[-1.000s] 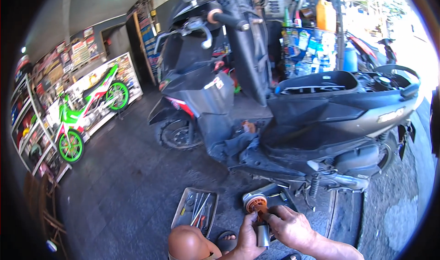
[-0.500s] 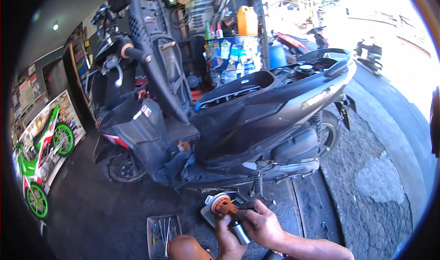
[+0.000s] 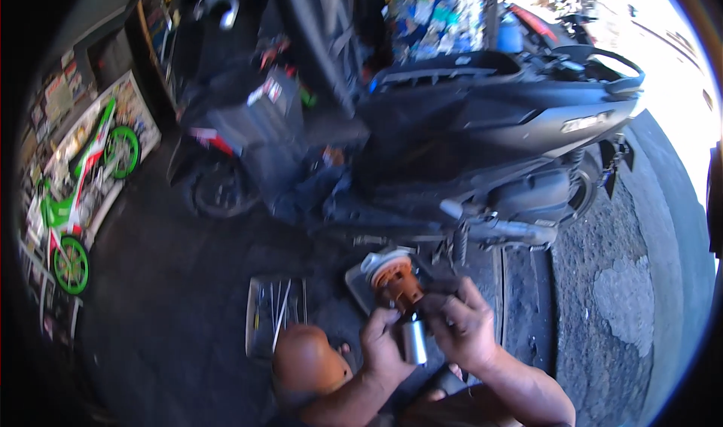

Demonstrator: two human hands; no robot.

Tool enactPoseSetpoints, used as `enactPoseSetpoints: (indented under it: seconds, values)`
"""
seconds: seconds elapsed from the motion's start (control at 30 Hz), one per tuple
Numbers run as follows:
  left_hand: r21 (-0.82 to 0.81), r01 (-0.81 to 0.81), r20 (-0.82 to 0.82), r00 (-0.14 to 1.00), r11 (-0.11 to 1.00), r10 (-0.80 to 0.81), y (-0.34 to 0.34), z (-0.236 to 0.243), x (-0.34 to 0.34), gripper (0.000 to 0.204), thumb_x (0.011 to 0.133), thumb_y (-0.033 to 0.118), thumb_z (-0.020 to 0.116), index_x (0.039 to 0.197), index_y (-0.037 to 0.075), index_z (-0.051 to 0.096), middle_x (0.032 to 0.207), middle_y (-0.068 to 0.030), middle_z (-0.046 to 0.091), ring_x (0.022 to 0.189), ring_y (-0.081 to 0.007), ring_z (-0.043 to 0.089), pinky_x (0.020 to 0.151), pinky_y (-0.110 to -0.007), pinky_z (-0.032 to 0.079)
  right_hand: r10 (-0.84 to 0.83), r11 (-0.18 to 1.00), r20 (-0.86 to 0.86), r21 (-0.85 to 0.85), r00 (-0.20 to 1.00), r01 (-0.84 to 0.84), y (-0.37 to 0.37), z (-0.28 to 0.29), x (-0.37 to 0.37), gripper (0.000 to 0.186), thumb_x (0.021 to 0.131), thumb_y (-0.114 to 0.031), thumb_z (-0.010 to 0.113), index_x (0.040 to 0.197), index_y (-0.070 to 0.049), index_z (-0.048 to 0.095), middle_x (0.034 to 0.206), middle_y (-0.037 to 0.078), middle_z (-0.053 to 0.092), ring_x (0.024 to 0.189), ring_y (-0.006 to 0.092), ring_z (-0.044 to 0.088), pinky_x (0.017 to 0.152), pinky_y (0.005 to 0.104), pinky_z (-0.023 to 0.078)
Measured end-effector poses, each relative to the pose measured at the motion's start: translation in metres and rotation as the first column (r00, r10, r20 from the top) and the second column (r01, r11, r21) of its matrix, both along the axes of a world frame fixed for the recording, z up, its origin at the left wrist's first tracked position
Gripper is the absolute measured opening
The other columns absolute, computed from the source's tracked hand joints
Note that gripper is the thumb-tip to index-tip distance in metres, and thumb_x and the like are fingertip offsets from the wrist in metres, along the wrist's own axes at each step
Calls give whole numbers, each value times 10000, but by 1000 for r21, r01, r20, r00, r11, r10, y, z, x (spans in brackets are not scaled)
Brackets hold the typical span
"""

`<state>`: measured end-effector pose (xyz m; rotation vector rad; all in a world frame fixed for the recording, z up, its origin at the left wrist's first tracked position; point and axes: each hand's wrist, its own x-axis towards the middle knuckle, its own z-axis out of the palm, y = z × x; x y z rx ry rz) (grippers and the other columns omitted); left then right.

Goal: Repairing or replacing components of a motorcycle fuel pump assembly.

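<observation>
A fuel pump is held up in front of me, with an orange-brown plastic body, a pale round flange on top and a silver cylinder at its lower end. My left hand is closed around its left side, thumb near where the orange body meets the cylinder. From the right, my right hand is closed on the same joint, its fingertips pinching at the orange part. Those fingertips are dark and partly smeared by motion. Behind the pump lies a grey tray, partly covered.
A black scooter with its seat area opened stands across from me. Left of my knee sits a shallow tool tray holding several long tools. A picture panel with a green motorbike leans at the far left. Rough pavement runs along the right.
My view has tipped downward, so the scooter appears higher. Both hands still hold the pump, and its silver cylinder now points more straight down.
</observation>
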<state>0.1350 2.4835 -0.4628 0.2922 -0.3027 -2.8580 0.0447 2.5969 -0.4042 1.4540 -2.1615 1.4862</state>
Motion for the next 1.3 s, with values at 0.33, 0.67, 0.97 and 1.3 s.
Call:
enactPoseSetpoints:
  seconds: [0.33,0.67,0.97,1.3]
  values:
    - [-45,-117,6,993,992,117,-3,12,3,571,854,167,450,1418,104,382,1213,-95,547,1131,-206,560,1019,-390,450,-87,996,-55,6,995,88,-17,-11,12,177,763,91,704,903,-15,685,969,135,654,860,255,674,728,331,547]
    - [-115,-123,-1,992,986,124,-9,12,4,612,864,181,432,1465,104,340,1256,-111,522,1143,-198,567,987,-366,483,-66,992,-13,103,998,67,-17,-6,17,192,782,100,674,945,0,688,1046,162,639,899,268,689,750,337,566]
    - [-115,-49,35,998,992,53,-16,-5,6,555,902,269,483,1417,86,383,1181,-123,574,1089,-220,605,944,-422,530,38,978,81,202,996,-54,-14,0,10,314,769,137,560,1027,11,687,1188,214,562,1003,309,681,789,355,587]
    - [-129,-44,115,992,991,59,-15,-15,5,559,928,322,489,1430,107,370,1224,-113,552,1135,-217,578,900,-447,539,48,971,55,233,997,-59,-10,-17,5,375,754,113,570,1088,-4,694,1202,226,549,1064,343,651,805,372,583]
